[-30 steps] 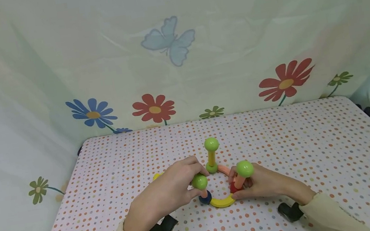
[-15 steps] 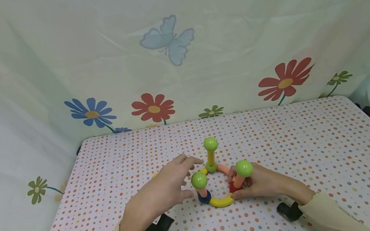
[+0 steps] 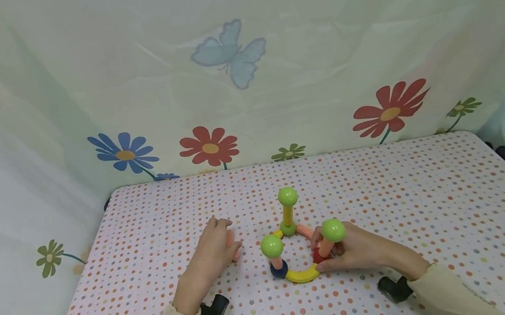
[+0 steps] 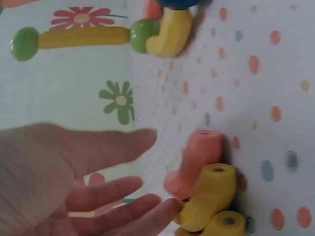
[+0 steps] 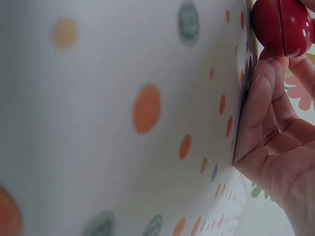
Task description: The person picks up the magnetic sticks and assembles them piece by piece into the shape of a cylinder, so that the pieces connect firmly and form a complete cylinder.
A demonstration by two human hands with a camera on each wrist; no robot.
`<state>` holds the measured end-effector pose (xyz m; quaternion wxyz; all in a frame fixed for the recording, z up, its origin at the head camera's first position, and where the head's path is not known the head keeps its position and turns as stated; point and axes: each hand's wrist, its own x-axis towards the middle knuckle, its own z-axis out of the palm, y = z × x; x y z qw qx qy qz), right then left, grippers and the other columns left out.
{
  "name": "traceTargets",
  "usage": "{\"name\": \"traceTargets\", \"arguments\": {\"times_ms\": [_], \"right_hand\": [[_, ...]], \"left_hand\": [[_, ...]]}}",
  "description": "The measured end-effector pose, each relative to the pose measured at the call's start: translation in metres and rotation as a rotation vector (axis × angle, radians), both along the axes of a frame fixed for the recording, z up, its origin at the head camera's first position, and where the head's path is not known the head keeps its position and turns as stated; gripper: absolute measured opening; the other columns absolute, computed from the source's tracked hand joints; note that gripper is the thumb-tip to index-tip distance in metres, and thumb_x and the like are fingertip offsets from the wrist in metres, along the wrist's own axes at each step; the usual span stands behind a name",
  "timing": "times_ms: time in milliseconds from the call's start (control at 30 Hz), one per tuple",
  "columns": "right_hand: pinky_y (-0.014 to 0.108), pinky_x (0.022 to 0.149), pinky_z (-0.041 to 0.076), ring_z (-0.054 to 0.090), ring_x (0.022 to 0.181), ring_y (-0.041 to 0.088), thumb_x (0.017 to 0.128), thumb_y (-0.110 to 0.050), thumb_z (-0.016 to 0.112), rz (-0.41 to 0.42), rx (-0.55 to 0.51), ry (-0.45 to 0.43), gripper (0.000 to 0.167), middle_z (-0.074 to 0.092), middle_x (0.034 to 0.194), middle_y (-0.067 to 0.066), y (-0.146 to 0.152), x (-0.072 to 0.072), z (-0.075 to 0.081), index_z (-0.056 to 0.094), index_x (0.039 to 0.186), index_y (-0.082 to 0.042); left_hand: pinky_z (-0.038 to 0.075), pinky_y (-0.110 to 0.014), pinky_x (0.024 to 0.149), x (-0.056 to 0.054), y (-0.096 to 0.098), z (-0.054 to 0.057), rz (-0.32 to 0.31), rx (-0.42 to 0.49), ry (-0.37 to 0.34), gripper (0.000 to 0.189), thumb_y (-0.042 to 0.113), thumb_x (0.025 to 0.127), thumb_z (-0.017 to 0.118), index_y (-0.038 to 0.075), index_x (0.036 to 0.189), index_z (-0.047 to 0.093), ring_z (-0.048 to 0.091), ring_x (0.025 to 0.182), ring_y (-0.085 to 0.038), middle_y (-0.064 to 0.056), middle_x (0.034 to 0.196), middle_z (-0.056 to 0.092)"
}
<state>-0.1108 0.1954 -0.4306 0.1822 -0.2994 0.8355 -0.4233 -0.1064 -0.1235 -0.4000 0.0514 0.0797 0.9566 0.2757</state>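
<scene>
**Right hand (image 3: 355,248) grips red ball (image 5: 283,24)**

We see thumb and fingers around the ball at the right of a ring (image 3: 303,276) bearing three green-topped rods (image 3: 288,215). Left of it, we find the left hand (image 3: 212,246) released, fingers extended beside a coral piece (image 4: 199,157) and yellow pieces (image 4: 211,196); whether they touch, we cannot tell. Dotted cloth (image 3: 383,187) lies beneath.

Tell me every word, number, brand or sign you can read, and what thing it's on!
There are none to read in any view.
Green balls, red ball, yellow curved piece: no lettering shows.
Backdrop: only pictures, like flowers and a butterfly.
Dotted tablecloth: just dots.
Black wrist cameras: too small to tell if anything is written.
</scene>
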Motion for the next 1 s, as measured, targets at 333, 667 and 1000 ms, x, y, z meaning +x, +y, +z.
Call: {"name": "traceTargets", "arguments": {"times_ms": [333,667,1000], "right_hand": [[0.024,0.063,0.044,0.052,0.074,0.010,0.084,-0.028,0.090,-0.028,-0.009,-0.025,0.039,0.068,0.098,-0.004,0.000,0.000,-0.001,0.068,0.112,-0.012],[0.030,0.089,0.052,0.061,0.105,0.020,0.093,-0.004,0.077,0.009,-0.161,-0.264,0.052,0.063,0.127,0.014,0.025,-0.010,-0.001,0.054,0.139,0.005],[0.037,0.092,0.058,0.064,0.113,0.029,0.103,-0.011,0.067,-0.151,-0.161,-0.018,0.034,0.061,0.134,0.020,0.017,-0.045,0.076,0.061,0.135,0.000]], "left_hand": [[0.050,-0.034,0.073,0.001,0.010,-0.015,0.022,0.026,0.029,0.037,-0.002,0.085,0.084,-0.010,0.117,0.069,0.054,0.081,-0.020,-0.013,0.099,0.062],[0.047,-0.027,0.064,-0.003,0.017,-0.018,-0.006,-0.011,0.037,0.011,0.004,0.095,0.075,-0.004,0.092,0.068,0.050,0.071,-0.016,-0.007,0.082,0.055],[0.055,-0.029,0.069,-0.013,0.015,0.000,-0.002,0.339,-0.111,0.023,0.018,0.101,0.073,0.000,0.114,0.068,0.067,0.081,-0.013,-0.003,0.090,0.071]]}}
